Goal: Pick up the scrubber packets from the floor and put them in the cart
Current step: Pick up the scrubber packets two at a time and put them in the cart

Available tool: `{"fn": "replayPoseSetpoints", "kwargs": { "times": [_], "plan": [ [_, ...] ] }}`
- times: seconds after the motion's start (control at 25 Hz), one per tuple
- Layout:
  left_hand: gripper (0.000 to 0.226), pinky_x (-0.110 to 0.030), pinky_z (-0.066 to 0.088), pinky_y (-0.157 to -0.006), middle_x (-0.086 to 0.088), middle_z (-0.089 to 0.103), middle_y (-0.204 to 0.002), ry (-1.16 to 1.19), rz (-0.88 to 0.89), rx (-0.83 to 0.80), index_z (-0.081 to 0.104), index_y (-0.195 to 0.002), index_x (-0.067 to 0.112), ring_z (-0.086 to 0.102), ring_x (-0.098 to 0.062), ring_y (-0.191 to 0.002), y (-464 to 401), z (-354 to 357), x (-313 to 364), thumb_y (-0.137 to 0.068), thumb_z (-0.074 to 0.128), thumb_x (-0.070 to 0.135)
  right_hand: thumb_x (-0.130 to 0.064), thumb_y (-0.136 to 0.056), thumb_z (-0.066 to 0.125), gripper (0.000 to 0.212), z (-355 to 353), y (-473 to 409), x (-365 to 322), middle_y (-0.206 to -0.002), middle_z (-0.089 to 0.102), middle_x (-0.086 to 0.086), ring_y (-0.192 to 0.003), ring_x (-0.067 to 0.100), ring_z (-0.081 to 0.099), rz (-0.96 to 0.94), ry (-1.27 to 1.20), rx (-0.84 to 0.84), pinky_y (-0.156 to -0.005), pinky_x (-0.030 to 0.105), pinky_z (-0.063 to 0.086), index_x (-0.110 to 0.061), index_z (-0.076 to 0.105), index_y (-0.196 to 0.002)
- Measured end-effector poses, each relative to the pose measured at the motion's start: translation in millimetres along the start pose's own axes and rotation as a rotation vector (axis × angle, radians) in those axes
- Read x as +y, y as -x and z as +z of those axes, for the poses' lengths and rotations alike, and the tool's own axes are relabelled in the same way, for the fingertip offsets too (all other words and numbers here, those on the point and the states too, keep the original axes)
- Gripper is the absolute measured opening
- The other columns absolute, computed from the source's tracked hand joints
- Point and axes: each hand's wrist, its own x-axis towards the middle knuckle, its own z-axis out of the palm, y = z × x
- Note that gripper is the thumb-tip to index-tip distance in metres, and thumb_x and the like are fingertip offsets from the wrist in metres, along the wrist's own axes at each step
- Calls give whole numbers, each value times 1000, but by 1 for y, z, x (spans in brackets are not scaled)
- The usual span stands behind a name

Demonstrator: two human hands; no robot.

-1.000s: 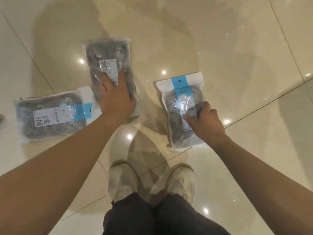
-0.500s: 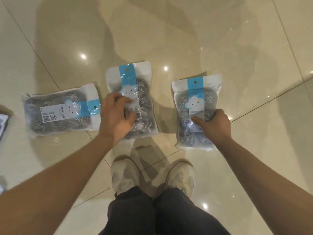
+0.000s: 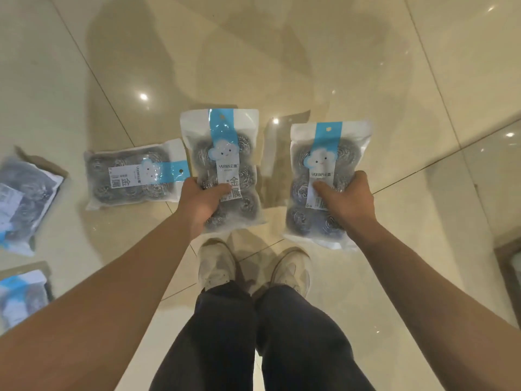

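The left hand (image 3: 201, 204) grips one packet (image 3: 222, 153). The right hand (image 3: 348, 204) grips another packet (image 3: 324, 153). A third packet (image 3: 132, 176) lies on the floor (image 3: 366, 66).

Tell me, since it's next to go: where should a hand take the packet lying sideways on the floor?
Probably by one long edge of the sideways packet, coming from above: it lies flat with its bulging scrubber section wide, so thumb on top and fingers under the near edge should hold.

The two held scrubber packets (image 3: 222, 165) (image 3: 324, 176) are clear and white with a light-blue stripe and a white cloud motif over silvery steel-wool coils. The floor tiles (image 3: 338, 66) are glossy beige. The trousers (image 3: 253, 340) are dark navy, the shoes (image 3: 215, 266) off-white.
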Motion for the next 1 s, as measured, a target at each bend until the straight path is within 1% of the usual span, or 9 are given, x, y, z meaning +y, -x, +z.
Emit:
{"fn": "replayPoseSetpoints", "kwargs": {
  "times": [0.08,0.2,0.28,0.36,0.4,0.56,0.72,0.88,1.0],
  "plan": [
    [48,-21,54,-51,-4,73,-107,-25,32,-15,57,-126,11,72,-14,-80,53,-26,29,-85,80,18,-40,-87,81,50,-42,39,-37,-93,56,-13,-98,23,60,-46,-34,8,-80,33,45,-14,52,-119],
    [54,-25,58,-59,-5,77,-112,-18,114,-67,61,-129,14,77,-17,-87,146,-59,92,-81,82,26,-49,-78,84,55,-110,103,-109,-99,66,-10,-99,22,67,-80,-71,9,-85,36,53,-17,59,-115],
    [53,-23,53,-62,0,75,-107,-38,189,-76,60,-125,14,73,-13,-86,210,-80,143,-82,83,38,-59,-66,83,65,-155,146,-162,-105,75,-5,-98,20,74,-127,-113,-10,-91,44,61,-19,67,-115],
    [56,-18,48,-65,6,72,-105,-61,266,-41,59,-118,19,68,-6,-85,291,-106,197,-80,82,52,-61,-62,82,67,-204,205,-218,-106,78,-4,-97,19,76,-182,-144,-19,-92,47,62,-21,70,-115],
    [59,-18,50,-67,6,73,-105,-49,312,-30,59,-116,20,68,-6,-85,327,-119,221,-77,83,57,-59,-64,83,65,-228,236,-244,-106,78,-5,-96,18,76,-212,-165,-18,-92,46,62,-22,69,-116],
    [75,-33,61,-77,3,78,-108,55,439,-12,66,-120,20,76,-14,-91,461,-162,289,-63,83,66,-51,-80,83,47,-316,350,-324,-105,76,-8,-95,15,73,-351,-202,-9,-81,34,56,-22,67,-114],
    [83,-41,62,-88,5,77,-110,90,558,27,65,-123,22,76,-16,-95,581,-197,323,-57,84,68,-58,-76,80,55,-388,447,-358,-108,77,-4,-97,19,74,-457,-256,43,-88,37,59,-21,69,-115],
    [68,-27,55,-71,6,76,-111,63,679,44,64,-125,23,73,-10,-94,651,-208,339,-71,87,56,-44,-84,82,39,-434,501,-356,-103,79,-5,-91,14,75,-498,-365,78,-77,32,57,-18,73,-112],
    [64,-31,56,-76,5,74,-112,22,734,30,61,-125,21,72,-12,-95,676,-193,350,-75,87,50,-44,-84,82,35,-463,515,-341,-100,81,-6,-88,12,77,-504,-454,116,-79,35,61,-19,74,-108]
  ]
}}
